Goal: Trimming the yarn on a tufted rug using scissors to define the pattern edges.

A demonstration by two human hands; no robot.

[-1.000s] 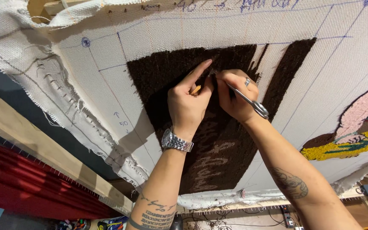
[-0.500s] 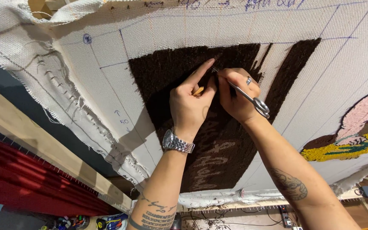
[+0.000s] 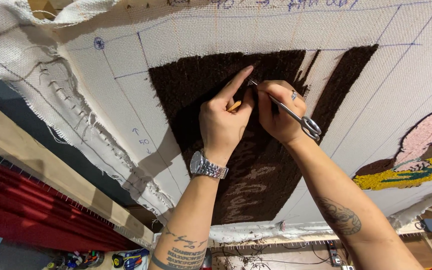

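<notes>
The dark brown tufted patch (image 3: 256,150) sits mid-way across the stretched backing cloth (image 3: 401,75), just where both hands meet. Since a moment ago little has shifted; the hands have stayed at the same spot. The right hand (image 3: 278,112) grips small metal scissors (image 3: 296,116), tips at the pile. The left hand (image 3: 222,122) pinches an orange-tipped tool (image 3: 234,106), forefinger extended, wristwatch (image 3: 208,166) showing.

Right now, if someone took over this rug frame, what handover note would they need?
Left hand: forefinger pressed on the dark brown tufted patch, a small yellowish stick tucked under it.
Right hand: gripping metal scissors, tips at the pile beside that finger.
Done: brown block and a narrow brown strip tufted on the stretched backing cloth.
Left: bare cloth between them and around the inked grid.
</notes>
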